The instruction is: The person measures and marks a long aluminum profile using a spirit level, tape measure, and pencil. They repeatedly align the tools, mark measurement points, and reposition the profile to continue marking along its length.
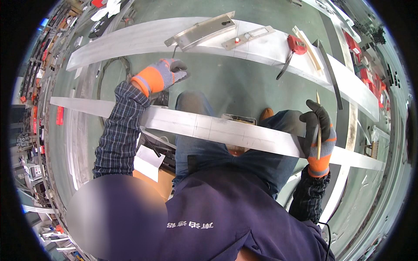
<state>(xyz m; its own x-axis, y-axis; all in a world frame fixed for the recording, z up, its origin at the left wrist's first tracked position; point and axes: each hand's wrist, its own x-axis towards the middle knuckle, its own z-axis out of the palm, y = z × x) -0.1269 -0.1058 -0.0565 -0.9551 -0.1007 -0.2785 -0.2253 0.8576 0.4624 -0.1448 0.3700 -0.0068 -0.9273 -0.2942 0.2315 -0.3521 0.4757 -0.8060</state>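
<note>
Pencil lines are already drawn across the near metal strip (217, 130), whose edge is clamped in the right hand (320, 135) with a pencil (318, 126), while the left hand (163, 74), fingers curled empty, is held beyond it.

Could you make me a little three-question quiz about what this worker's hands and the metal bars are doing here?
1. True or false: the right hand holds a thin pencil-like stick.
2. What does the right hand rest on? A) the near metal bar B) the red tape measure C) the far metal bar
3. Fill in: the left hand, in an orange and grey glove, is raised over the green ____ between the two bars.

Key: 1 true; 2 A; 3 floor
</note>
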